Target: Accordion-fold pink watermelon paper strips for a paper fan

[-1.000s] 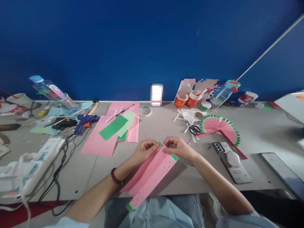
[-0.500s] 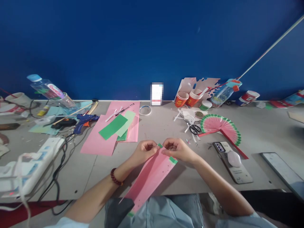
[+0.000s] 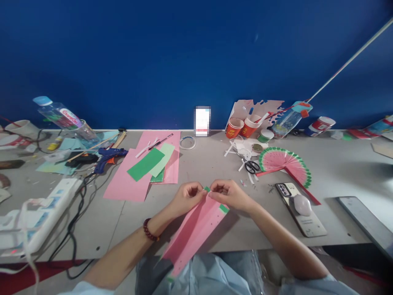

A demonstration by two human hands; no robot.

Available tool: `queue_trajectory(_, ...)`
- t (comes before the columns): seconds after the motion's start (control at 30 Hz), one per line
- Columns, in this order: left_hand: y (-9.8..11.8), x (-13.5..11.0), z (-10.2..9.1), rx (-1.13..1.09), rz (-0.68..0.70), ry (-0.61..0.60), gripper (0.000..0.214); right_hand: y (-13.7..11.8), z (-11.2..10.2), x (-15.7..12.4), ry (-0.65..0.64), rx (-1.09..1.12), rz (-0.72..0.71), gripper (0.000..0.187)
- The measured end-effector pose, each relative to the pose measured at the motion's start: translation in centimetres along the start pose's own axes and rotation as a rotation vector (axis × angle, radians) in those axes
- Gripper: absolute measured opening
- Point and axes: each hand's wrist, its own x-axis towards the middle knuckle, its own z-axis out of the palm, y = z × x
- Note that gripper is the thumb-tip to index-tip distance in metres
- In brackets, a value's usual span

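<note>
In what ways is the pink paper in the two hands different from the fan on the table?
The pink paper is held by the left hand and the right hand, while the fan lies on the table. The pink paper forms a long strip shape; the fan is spread in an arc. The fan has red strips at its ends; the pink paper shows none. Both are pink with green edges.

Spotted pink paper edge (image 3: 201, 236) now lower

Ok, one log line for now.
left hand: pinching far end of folded pink paper; right hand: same end; watermelon-patterned fan: spread open
</note>
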Motion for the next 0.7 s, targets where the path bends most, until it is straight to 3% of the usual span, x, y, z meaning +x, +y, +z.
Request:
queue_trajectory(0.4, 0.21, 0.00, 0.03, 0.011, 0.013, -0.031, 0.034, 0.14, 0.38, 0.32, 0.056, 0.015, -0.060, 0.019)
queue_trajectory(0.7, 0.25, -0.14, -0.01, -0.005, 0.005, -0.058, 0.035, 0.19, -0.37, 0.32, -0.005, 0.163, -0.079, 0.021)
